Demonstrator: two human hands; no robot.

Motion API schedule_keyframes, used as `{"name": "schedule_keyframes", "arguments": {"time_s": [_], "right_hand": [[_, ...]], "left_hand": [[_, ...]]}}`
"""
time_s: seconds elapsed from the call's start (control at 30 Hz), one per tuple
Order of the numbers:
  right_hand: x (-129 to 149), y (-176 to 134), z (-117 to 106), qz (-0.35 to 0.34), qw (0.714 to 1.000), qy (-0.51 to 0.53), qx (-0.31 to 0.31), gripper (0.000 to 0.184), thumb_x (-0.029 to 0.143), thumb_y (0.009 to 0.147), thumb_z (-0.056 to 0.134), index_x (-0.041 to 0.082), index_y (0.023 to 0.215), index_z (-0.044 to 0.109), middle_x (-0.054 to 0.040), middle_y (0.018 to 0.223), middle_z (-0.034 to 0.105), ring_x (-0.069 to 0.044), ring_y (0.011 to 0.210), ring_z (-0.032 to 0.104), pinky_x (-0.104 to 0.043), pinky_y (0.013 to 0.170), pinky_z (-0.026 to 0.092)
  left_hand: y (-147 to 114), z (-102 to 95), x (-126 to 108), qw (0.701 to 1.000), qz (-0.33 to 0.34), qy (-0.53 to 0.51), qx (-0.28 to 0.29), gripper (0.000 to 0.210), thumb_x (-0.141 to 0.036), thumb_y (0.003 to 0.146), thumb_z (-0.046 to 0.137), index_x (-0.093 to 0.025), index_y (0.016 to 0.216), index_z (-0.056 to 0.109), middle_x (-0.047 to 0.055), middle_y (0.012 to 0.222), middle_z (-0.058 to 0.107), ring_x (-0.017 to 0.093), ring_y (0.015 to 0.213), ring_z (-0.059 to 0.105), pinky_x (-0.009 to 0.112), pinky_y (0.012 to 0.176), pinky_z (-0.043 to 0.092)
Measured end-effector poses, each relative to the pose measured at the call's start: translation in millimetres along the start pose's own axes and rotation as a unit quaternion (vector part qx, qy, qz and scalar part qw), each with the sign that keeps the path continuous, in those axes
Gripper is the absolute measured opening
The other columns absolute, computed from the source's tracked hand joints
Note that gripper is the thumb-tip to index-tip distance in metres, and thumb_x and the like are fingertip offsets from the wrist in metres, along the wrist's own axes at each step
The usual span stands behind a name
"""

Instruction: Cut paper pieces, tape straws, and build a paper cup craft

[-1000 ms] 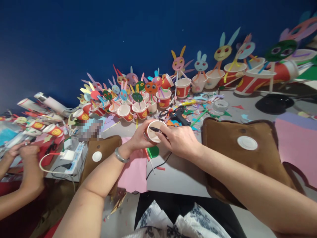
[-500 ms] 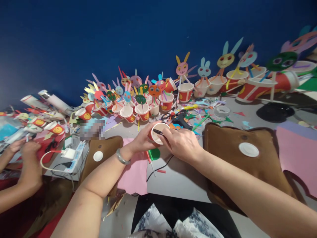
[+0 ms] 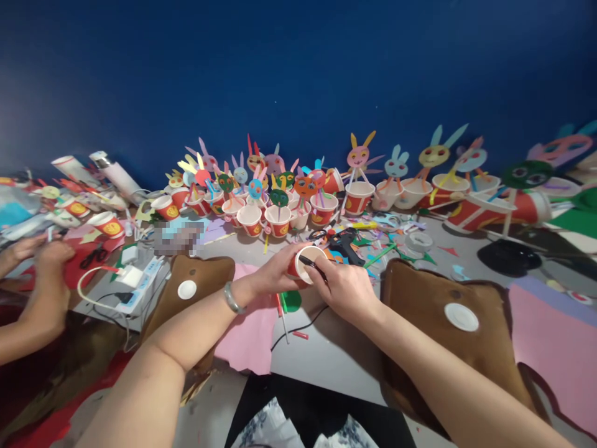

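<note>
A red and white paper cup point(image 3: 318, 254) is tilted with its mouth toward me. My left hand point(image 3: 276, 271) is wrapped round its left side. My right hand point(image 3: 349, 287) grips a slim black pen-like tool point(image 3: 308, 262), whose end reaches over the rim into the cup's mouth; its exact kind is unclear. Beneath the hands, a pink sheet point(image 3: 249, 339), a green paper round point(image 3: 291, 302) and a small red strip point(image 3: 301, 335) lie on the grey table. A black glue gun point(image 3: 346, 244) rests just behind the cup.
Several cups with paper rabbit figures point(image 3: 359, 157) line the blue wall. Brown cushions point(image 3: 448, 367) flank my arms. A power strip point(image 3: 145, 283) with cables lies left, near another person's hands point(image 3: 52, 252). Paper scraps and a tape roll point(image 3: 418, 241) are scattered behind.
My view has tilted up slightly, so the scene sits lower. Both hands still hold the cup and black tool, and the tool's visible part has shifted a little in the cup's mouth.
</note>
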State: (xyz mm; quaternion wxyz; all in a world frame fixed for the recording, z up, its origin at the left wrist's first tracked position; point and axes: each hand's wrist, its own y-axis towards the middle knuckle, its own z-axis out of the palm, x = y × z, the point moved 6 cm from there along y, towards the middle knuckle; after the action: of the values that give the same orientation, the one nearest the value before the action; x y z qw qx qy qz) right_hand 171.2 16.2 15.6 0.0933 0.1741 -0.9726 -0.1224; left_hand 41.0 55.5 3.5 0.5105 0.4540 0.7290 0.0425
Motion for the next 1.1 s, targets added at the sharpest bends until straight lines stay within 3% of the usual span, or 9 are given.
{"name": "schedule_keyframes", "arguments": {"time_s": [0.23,0.4,0.57,0.7,0.9,1.1], "right_hand": [[-5,2,5,-0.006,0.999,0.048,-0.023,0.04,0.043,0.102,0.038,0.018,0.089,0.066,-0.0043,0.06,0.067,-0.017,0.055,0.059,-0.026,0.051,0.026],[-2,-2,3,-0.06,0.992,-0.028,-0.107,0.048,0.046,0.103,0.034,0.017,0.081,0.065,-0.006,0.059,0.065,-0.015,0.051,0.056,-0.027,0.049,0.019],[0,-4,3,-0.085,0.984,-0.037,-0.153,0.047,0.044,0.104,0.034,0.017,0.081,0.065,-0.0047,0.057,0.064,-0.014,0.049,0.054,-0.026,0.049,0.022],[-4,-2,3,-0.088,0.982,-0.024,-0.167,0.044,0.045,0.103,0.038,0.016,0.08,0.063,-0.0041,0.056,0.063,-0.015,0.05,0.056,-0.025,0.049,0.024],[-21,2,3,-0.02,0.978,0.111,-0.178,0.04,0.05,0.101,0.043,0.019,0.079,0.055,-0.0011,0.056,0.059,-0.015,0.049,0.054,-0.023,0.049,0.032],[-32,5,11,0.044,0.952,0.248,-0.177,0.042,0.056,0.094,0.048,0.023,0.068,0.04,0.0051,0.052,0.044,-0.011,0.049,0.038,-0.023,0.049,0.032]], "left_hand": [[-1,2.8,11,1.0,-0.02,-0.002,-0.002,0.064,-0.038,0.075,0.078,-0.02,0.131,0.053,0.014,0.128,0.061,0.03,0.117,0.06,0.044,0.104,0.048],[-4,2.9,17,0.999,-0.029,0.034,-0.024,0.067,-0.043,0.074,0.079,-0.019,0.131,0.052,0.015,0.129,0.061,0.031,0.118,0.06,0.044,0.104,0.047],[-4,-1.5,14,0.995,-0.035,0.083,-0.032,0.064,-0.045,0.074,0.078,-0.021,0.129,0.054,0.012,0.126,0.064,0.029,0.115,0.062,0.042,0.101,0.049],[-4,-12.3,13,0.991,-0.027,0.106,-0.082,0.065,-0.049,0.075,0.077,-0.021,0.128,0.054,0.013,0.128,0.064,0.03,0.119,0.062,0.045,0.103,0.048],[-10,-30.2,22,0.964,-0.075,0.133,-0.218,0.072,-0.053,0.064,0.085,-0.019,0.121,0.055,0.012,0.118,0.066,0.031,0.113,0.064,0.046,0.099,0.051],[-10,-25.3,24,0.966,-0.127,0.096,-0.203,0.087,-0.049,0.06,0.088,-0.021,0.132,0.049,0.012,0.126,0.062,0.03,0.117,0.062,0.046,0.101,0.051]]}}
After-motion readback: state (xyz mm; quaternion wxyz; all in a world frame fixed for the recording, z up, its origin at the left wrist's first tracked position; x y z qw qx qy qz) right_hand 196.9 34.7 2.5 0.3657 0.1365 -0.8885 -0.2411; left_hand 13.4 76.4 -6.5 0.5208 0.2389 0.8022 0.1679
